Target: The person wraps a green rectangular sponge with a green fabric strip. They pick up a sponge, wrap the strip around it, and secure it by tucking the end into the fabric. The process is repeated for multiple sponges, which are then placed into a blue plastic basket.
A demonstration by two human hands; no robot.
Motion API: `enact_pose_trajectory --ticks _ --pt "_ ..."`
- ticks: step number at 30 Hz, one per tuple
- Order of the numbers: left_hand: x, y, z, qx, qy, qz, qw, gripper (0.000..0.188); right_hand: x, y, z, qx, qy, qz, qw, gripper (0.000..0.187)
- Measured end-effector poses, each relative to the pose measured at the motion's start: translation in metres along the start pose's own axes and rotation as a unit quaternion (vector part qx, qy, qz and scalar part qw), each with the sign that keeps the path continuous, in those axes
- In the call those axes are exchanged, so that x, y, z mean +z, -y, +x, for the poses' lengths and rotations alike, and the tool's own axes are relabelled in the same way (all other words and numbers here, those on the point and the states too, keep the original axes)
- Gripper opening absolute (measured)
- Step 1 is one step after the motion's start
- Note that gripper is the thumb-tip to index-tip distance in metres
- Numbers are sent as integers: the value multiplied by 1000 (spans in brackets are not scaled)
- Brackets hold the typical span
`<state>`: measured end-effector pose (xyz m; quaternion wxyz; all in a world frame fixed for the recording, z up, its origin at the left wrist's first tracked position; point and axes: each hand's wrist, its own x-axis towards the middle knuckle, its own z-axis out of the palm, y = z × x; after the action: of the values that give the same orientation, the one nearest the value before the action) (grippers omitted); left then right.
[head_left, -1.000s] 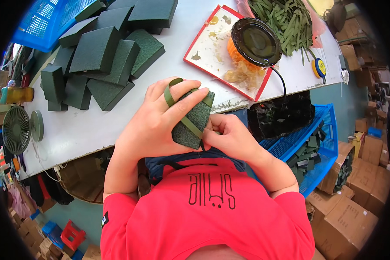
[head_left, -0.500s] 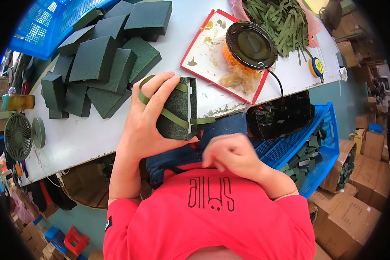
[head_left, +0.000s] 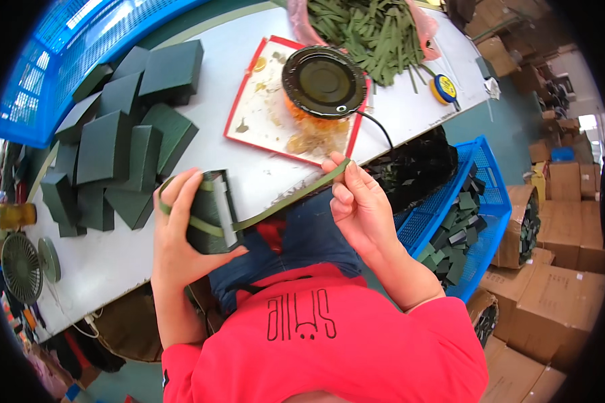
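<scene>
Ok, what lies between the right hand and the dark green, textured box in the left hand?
In the head view, a narrow olive-green fabric ribbon spans that gap, running from the box to the fingertips of the right hand.

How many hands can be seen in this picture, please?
2: the left hand holds the dark green box, and the right hand pinches the green ribbon near its end, to the box's right.

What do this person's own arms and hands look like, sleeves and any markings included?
The left hand and right hand are bare, without gloves. Both forearms are uncovered, with no watch or bracelet visible on either wrist. The left sleeve and right sleeve are short and bright pinkish red, matching the shirt.
</scene>
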<state>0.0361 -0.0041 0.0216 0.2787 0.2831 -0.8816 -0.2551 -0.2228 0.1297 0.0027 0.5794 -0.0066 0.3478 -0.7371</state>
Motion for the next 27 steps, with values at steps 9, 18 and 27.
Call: enact_pose_trajectory --ticks 9,18,27 --pt "-2 8 -10 -39 14 13 999 114 2 12 10 -74 -57 -4 996 29" --pt "6 -4 4 3 31 6 999 110 7 25 29 -171 8 -208 963 24" --pt "16 -12 12 17 45 -32 998 111 12 33 48 -131 -11 -309 942 25"
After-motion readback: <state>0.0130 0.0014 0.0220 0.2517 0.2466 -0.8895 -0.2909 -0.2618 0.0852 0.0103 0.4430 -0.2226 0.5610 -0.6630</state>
